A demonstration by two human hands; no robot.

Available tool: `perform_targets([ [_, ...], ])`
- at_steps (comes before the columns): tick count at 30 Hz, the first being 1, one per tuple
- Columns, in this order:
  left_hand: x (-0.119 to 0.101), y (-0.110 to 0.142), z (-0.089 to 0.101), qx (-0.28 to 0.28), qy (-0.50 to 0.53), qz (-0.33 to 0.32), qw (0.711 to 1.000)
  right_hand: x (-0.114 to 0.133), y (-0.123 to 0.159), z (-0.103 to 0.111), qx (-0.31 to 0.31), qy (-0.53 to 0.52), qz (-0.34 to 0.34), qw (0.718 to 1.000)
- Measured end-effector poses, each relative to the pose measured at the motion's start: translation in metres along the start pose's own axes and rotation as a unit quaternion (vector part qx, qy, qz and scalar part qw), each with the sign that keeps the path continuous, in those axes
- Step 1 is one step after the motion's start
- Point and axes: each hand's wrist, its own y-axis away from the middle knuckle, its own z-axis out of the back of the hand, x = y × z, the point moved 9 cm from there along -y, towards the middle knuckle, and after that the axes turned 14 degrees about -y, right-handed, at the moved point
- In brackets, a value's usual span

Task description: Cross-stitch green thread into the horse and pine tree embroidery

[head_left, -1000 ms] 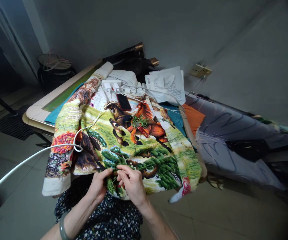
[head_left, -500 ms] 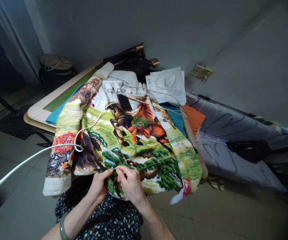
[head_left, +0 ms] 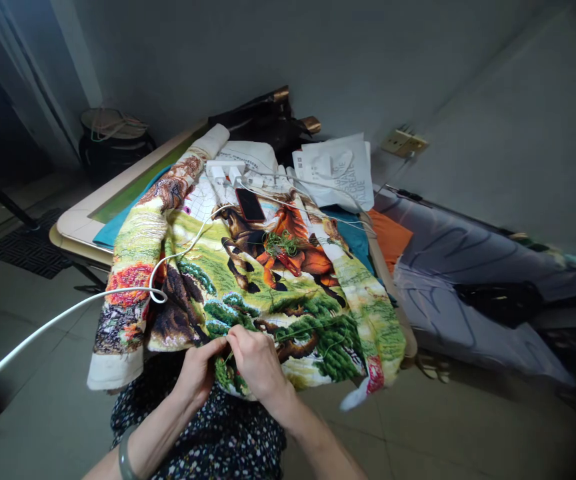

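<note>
A large cross-stitch cloth (head_left: 203, 247) with running horses, grass and green trees lies over the table and hangs off its near edge. My left hand (head_left: 197, 375) grips the near edge of this cloth, thumb on top and fingers underneath. Right against it, my right hand (head_left: 257, 365) is closed in a pinch over the cloth, fingertips touching the left thumb. Whatever it pinches is too small to make out. A tangle of green thread (head_left: 282, 245) rests on the red horse, and a dark green strand crosses the trees at the right.
A phone (head_left: 250, 205) and a white power strip (head_left: 225, 167) with plugged chargers lie on the cloth. From the left, a white cable (head_left: 58, 319) loops across it. White packages (head_left: 335, 173) sit at the table's back, near a wall socket (head_left: 404, 142).
My right hand has turned slightly and drawn in closer to the left thumb, its fingers curled tighter. My left hand and the cloth have hardly moved.
</note>
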Motion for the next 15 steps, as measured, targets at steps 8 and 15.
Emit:
perform_targets([
  [8, 0.003, -0.002, 0.001, -0.025, 0.029, 0.003, 0.999, -0.008, 0.002, 0.016, -0.029, -0.102, 0.048, 0.993],
  [15, -0.001, 0.001, 0.002, -0.041, 0.017, -0.007, 0.999, -0.02, -0.003, 0.016, -0.029, -0.21, 0.031, 0.977],
])
